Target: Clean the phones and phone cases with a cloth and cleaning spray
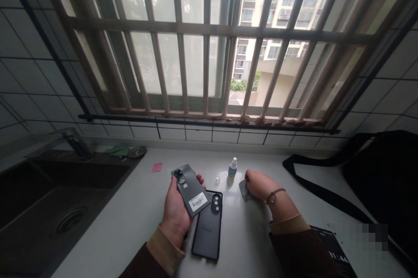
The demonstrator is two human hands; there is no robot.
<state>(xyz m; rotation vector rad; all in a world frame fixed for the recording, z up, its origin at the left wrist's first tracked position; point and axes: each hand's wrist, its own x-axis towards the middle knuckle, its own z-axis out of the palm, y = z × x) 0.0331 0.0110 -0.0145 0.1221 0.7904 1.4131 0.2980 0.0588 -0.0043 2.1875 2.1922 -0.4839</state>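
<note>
A dark grey smartphone [188, 189] rests back side up in my left hand [176, 206], its camera bump at the upper left and a white barcode label at the lower end. Below and partly behind it, a black phone case [208, 234] lies on the counter. My right hand [259, 184] is closed on a small grey cloth [245, 192] at the counter's surface; its fingertips are partly hidden. Between the hands stands a small white dropper bottle [232, 168] with a coloured label. A small clear cap [217, 180] lies beside it.
At the left is a sink [65, 199] with a faucet [77, 144]. A green cloth [118, 152] and a pink paper slip [157, 167] lie nearby. A black bag [385, 178] with a strap sits at the right, and another phone [335, 247] is under my right sleeve. Behind is a barred window.
</note>
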